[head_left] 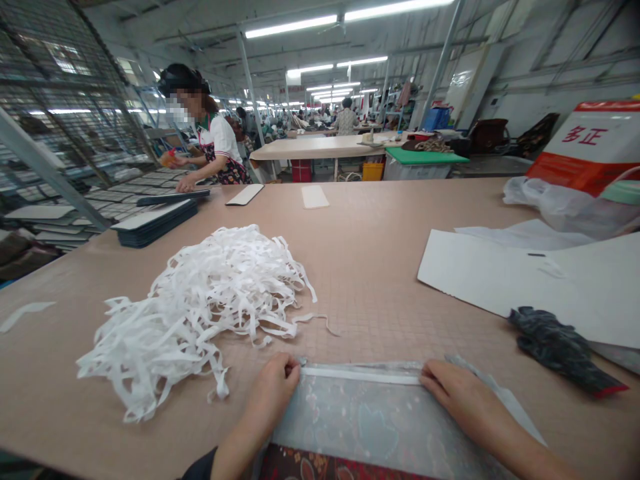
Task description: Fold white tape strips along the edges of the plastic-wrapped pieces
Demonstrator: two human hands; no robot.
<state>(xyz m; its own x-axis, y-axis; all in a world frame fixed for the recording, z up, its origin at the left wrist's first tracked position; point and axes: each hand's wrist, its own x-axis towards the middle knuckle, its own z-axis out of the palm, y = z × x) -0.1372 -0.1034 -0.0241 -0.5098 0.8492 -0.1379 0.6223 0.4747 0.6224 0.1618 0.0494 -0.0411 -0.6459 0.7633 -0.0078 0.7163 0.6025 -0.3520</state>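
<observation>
At the near edge of the table lies a translucent plastic sheet [345, 413] with a white strip [360, 377] running along its far edge. My left hand [274, 390] pinches the left end of that strip and edge. The right end is held between the fingers of my right hand [450, 387]. The strip is stretched straight between both hands. Below the sheet shows a dark red patterned cloth [320, 467]. Just beyond my left hand is a large tangled heap of white fabric strips [220, 293].
A dark knitted glove [565, 350] and white cardboard [530, 280] lie to the right, near a red-and-white box [585, 150]. Stacked dark-edged panels [155, 223] stand at the far left, where another person [220, 147] handles panels. A white panel [315, 197] lies at the far edge.
</observation>
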